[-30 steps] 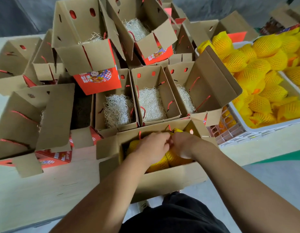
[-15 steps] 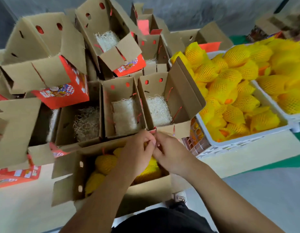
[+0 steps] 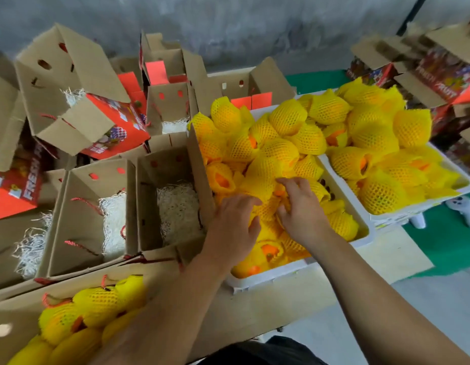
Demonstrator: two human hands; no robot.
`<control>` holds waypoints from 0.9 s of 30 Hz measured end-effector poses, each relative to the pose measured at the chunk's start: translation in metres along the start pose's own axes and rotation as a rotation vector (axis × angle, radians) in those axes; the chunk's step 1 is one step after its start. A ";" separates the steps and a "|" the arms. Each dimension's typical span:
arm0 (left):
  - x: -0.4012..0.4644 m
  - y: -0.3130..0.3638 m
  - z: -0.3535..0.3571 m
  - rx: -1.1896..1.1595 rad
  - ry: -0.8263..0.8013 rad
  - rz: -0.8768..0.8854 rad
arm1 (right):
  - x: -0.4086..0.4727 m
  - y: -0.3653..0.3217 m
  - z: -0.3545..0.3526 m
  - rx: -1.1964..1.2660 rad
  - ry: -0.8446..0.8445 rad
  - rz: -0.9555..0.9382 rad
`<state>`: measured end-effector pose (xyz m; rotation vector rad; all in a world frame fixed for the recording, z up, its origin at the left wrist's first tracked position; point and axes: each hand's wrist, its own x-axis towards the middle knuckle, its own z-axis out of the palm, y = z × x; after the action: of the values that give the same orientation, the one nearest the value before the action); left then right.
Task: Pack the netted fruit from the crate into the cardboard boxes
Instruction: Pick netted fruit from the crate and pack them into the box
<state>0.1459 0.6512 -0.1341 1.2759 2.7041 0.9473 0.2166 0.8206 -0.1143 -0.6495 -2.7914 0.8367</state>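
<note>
In the near white crate [image 3: 294, 271], at 3 o'clock of the open cardboard boxes [image 3: 173, 206], both forearms reach in side by side. The left hand [image 3: 232, 227] curls over a netted fruit [image 3: 266, 210]; the right hand [image 3: 301, 209] claws the same fruit's yellow net from 3 o'clock. 1 box [image 3: 17, 320] at 7 o'clock holds packed fruit.

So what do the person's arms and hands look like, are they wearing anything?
Both are bare: no gloves, rings, watch or sleeves show on the left hand, the right hand or either forearm. The only clothing visible is something dark at the bottom edge.
</note>
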 end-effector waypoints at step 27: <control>0.006 0.009 0.013 -0.495 0.027 -0.224 | 0.001 0.018 0.019 1.222 -0.268 0.207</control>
<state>0.1513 0.6668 -0.1382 0.8512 2.3370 1.4782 0.2172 0.8255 -0.1405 -0.5671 -1.7747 2.4223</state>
